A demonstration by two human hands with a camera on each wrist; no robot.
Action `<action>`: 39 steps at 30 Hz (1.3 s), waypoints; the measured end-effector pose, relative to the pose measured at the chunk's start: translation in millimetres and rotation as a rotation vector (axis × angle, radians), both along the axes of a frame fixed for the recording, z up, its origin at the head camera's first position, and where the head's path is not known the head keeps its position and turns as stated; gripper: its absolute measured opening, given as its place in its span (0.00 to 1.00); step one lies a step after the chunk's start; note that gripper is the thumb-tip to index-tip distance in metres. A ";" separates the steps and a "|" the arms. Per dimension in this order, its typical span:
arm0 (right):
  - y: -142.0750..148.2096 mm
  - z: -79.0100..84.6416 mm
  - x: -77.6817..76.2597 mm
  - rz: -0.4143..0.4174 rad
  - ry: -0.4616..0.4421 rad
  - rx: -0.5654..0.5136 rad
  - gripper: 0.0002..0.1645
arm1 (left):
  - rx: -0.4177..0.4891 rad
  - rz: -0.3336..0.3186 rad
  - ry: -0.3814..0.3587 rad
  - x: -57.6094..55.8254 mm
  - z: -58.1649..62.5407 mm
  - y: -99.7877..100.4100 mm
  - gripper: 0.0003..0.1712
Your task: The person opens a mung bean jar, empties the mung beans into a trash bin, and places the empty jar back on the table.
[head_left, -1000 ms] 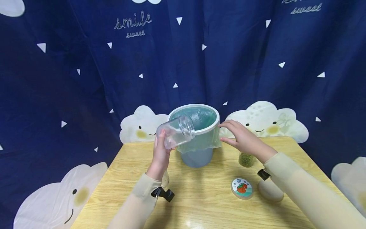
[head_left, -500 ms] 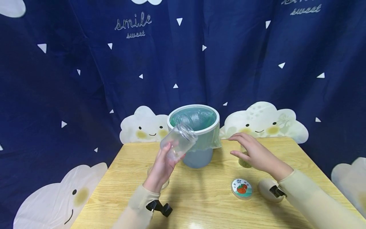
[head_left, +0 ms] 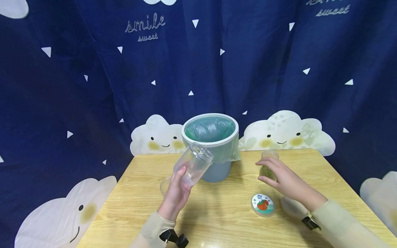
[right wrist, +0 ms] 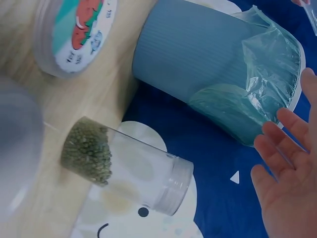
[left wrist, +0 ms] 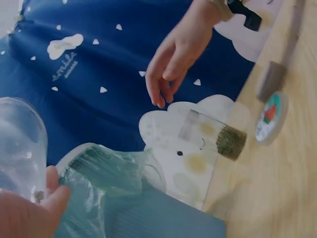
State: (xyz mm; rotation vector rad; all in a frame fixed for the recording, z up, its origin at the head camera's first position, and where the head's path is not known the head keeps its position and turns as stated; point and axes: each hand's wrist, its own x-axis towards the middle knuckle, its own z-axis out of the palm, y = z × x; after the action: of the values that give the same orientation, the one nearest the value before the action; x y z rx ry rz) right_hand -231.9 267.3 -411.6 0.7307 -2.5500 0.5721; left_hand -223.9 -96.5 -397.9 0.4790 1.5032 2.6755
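My left hand (head_left: 176,199) grips a clear, wide-mouthed jar (head_left: 195,165) in front of the bin, tilted with its mouth up and to the right. A small speck shows inside it near the thumb in the left wrist view. My right hand (head_left: 286,182), fingers loosely bent, holds nothing and hovers by a second clear jar (right wrist: 133,158). That jar stands uncapped on the table, its lower part filled with small green beans (right wrist: 89,151). Behind both hands is a blue-grey trash bin (head_left: 216,172) with a white rim and a green plastic liner (head_left: 211,129).
A round tin-like disc with a tomato picture (head_left: 262,205) lies front right on the wooden table (head_left: 217,220). Beside it is a smooth pale rounded object (head_left: 293,208), partly under the right forearm. A clear round lid (head_left: 164,186) lies left, partly hidden by the left hand.
My left hand has drawn the jar back from the bin's rim and turned its mouth more upward. My right hand has moved from the bin's right side down and right toward the bean jar.
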 end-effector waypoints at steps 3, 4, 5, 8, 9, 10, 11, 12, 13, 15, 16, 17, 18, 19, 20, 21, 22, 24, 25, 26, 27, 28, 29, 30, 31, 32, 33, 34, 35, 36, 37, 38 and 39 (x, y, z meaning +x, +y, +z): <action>1.3 -5.1 3.5 0.002 0.000 -0.004 0.26 | -0.026 0.050 0.010 0.7 -5.1 -0.3 0.08; 1.5 -6.8 4.6 0.003 -0.002 -0.004 0.26 | -0.040 0.062 0.012 1.1 -7.1 -0.8 0.08; 1.6 -8.2 5.8 0.005 -0.006 -0.004 0.26 | -0.056 0.074 0.015 1.4 -8.8 -1.4 0.09; 1.5 -11.6 9.1 0.006 -0.011 0.001 0.25 | -0.087 0.096 0.004 2.7 -13.9 -3.6 0.12; 1.5 -12.3 10.4 0.004 -0.013 0.003 0.25 | -0.098 0.097 0.002 3.1 -15.3 -4.3 0.13; 1.5 -12.9 11.5 0.003 -0.011 0.004 0.24 | -0.100 0.094 0.002 3.5 -16.1 -4.8 0.14; 1.6 -13.3 12.7 0.005 -0.011 0.005 0.24 | -0.097 0.087 0.000 3.8 -16.7 -5.1 0.14; 1.8 -13.7 13.7 0.004 -0.008 0.007 0.23 | -0.092 0.077 0.000 3.9 -17.4 -5.5 0.15; 2.0 -13.9 14.6 0.005 -0.007 0.007 0.23 | -0.084 0.064 0.000 4.1 -17.8 -5.7 0.16; 2.7 -14.5 15.8 0.008 0.000 0.006 0.22 | -0.072 0.035 0.003 4.5 -18.1 -6.1 0.19; 3.1 -14.9 16.2 0.009 0.004 0.006 0.22 | -0.063 0.023 0.002 4.7 -17.9 -6.1 0.21; 3.5 -15.4 16.6 0.010 0.006 0.005 0.22 | -0.060 0.010 0.004 4.8 -18.2 -6.3 0.24; 4.0 -16.0 16.8 0.009 0.010 0.006 0.22 | -0.056 -0.001 0.005 4.9 -18.4 -6.5 0.28; 4.3 -16.6 17.0 0.010 0.014 0.005 0.22 | -0.052 -0.014 0.005 5.2 -18.3 -6.7 0.33; 4.8 -17.3 17.1 0.010 0.018 0.004 0.22 | -0.051 -0.028 0.008 5.4 -18.3 -6.9 0.37; 5.2 -18.0 17.3 0.011 0.022 0.005 0.22 | -0.049 -0.039 0.008 5.6 -18.3 -7.0 0.41; 5.6 -18.8 17.4 0.011 0.026 0.006 0.22 | -0.052 -0.049 0.008 5.9 -18.3 -7.3 0.44; 6.3 -19.7 17.6 0.011 0.030 0.005 0.23 | -0.066 -0.065 0.017 6.1 -18.8 -8.0 0.47; 6.5 -20.0 17.8 0.013 0.029 0.003 0.22 | -0.071 -0.070 0.021 6.2 -19.2 -8.3 0.46; 6.8 -20.3 17.9 0.014 0.027 0.001 0.22 | -0.078 -0.071 0.025 6.4 -19.7 -8.6 0.46; 7.1 -20.4 18.2 0.016 0.025 -0.001 0.22 | -0.086 -0.069 0.027 6.7 -20.2 -9.0 0.45; 7.3 -20.5 18.4 0.017 0.021 -0.003 0.22 | -0.094 -0.067 0.029 7.1 -20.6 -9.3 0.43; 7.5 -20.5 18.7 0.021 0.016 -0.006 0.21 | -0.097 -0.066 0.030 7.6 -21.0 -9.5 0.42; 7.7 -20.6 18.9 0.023 0.013 -0.008 0.21 | -0.096 -0.066 0.028 8.2 -21.0 -9.5 0.42; 7.9 -20.6 19.1 0.026 0.011 -0.010 0.20 | -0.097 -0.066 0.025 8.7 -21.0 -9.6 0.42; 8.1 -20.7 19.4 0.028 0.011 -0.012 0.20 | -0.098 -0.066 0.022 9.4 -20.5 -9.5 0.42; 8.4 -20.9 19.6 0.029 0.013 -0.012 0.20 | -0.101 -0.069 0.019 9.9 -19.9 -9.3 0.42; 8.6 -21.1 19.7 0.030 0.016 -0.012 0.20 | -0.103 -0.071 0.016 10.4 -19.3 -9.2 0.42; 8.9 -21.4 19.8 0.031 0.018 -0.013 0.20 | -0.108 -0.073 0.014 10.8 -18.5 -8.9 0.43; 9.2 -21.8 19.9 0.031 0.020 -0.014 0.20 | -0.117 -0.076 0.013 11.1 -18.0 -8.8 0.43; 9.4 -22.3 20.0 0.032 0.023 -0.015 0.20 | -0.126 -0.078 0.010 11.4 -17.4 -8.7 0.43; 9.7 -22.9 20.0 0.032 0.025 -0.015 0.20 | -0.136 -0.079 0.010 11.8 -17.1 -8.6 0.43; 9.9 -23.6 20.0 0.031 0.027 -0.014 0.20 | -0.147 -0.080 0.008 12.1 -16.7 -8.5 0.43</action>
State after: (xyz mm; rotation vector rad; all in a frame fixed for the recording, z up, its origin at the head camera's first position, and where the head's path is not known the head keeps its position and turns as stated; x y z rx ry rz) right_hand -211.9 277.2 -435.2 0.7696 -2.5110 0.5861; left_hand -211.7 -105.0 -414.7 0.5297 1.6308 2.4838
